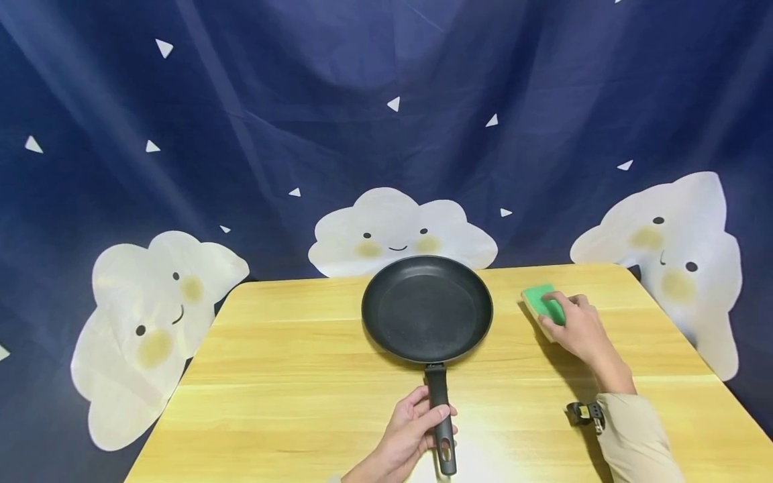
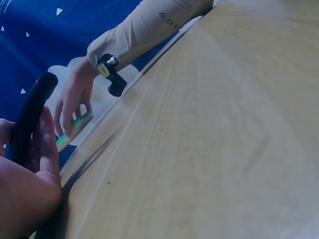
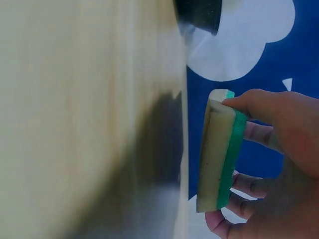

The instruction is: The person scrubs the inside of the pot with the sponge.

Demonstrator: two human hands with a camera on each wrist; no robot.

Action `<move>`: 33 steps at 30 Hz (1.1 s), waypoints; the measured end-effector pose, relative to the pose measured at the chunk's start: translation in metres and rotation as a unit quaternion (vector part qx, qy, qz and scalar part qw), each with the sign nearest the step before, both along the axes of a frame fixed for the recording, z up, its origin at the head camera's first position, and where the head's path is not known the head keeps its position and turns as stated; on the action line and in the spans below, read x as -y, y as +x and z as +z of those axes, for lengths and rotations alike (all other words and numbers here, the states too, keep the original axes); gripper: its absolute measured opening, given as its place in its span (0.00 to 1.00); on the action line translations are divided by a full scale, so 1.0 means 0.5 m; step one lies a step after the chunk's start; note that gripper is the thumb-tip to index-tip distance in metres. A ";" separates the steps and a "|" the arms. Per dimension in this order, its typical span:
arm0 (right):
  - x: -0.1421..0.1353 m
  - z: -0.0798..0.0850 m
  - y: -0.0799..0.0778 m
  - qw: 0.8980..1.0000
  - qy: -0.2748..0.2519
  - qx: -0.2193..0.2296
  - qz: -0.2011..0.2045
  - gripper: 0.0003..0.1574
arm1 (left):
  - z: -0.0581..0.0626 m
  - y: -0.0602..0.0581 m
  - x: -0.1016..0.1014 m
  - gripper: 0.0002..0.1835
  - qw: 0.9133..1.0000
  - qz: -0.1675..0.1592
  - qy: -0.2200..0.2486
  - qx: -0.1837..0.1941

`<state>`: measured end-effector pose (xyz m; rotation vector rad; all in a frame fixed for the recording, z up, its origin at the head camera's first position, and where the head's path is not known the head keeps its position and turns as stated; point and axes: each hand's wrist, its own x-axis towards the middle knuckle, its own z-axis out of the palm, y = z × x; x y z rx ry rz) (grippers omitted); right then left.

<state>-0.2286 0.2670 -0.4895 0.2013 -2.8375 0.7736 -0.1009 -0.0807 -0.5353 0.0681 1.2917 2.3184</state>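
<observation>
A black frying pan [image 1: 427, 310] lies in front of me at the middle of the table, its inside facing up and its handle [image 1: 442, 422] pointing toward me. My left hand [image 1: 410, 429] grips that handle, thumb across the top; in the left wrist view the handle [image 2: 32, 114] rises between thumb and fingers. To the right of the pan, my right hand [image 1: 576, 325] holds a sponge [image 1: 546, 305] with a green layer on top and a cream layer below. The right wrist view shows the sponge [image 3: 219, 154] pinched by its edges, with a gap between it and the tabletop.
The wooden table [image 1: 272, 402] ends at a dark blue curtain [image 1: 338, 134] printed with white clouds and triangles. A small black device [image 1: 582, 414] is strapped at the right wrist, by the beige sleeve [image 1: 637, 436].
</observation>
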 end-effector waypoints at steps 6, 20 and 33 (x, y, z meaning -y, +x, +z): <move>0.004 -0.012 -0.006 0.999 0.004 0.033 0.016 0.27 | -0.004 0.002 0.007 0.29 1.000 -0.001 0.005 0.004; 0.007 -0.010 -0.015 0.998 0.021 0.051 0.030 0.31 | -0.005 -0.001 0.013 0.28 1.000 -0.006 0.012 0.001; 0.008 0.027 0.010 0.999 -0.027 -0.006 0.045 0.36 | 0.000 -0.012 0.100 0.25 0.998 -0.038 -0.042 -0.019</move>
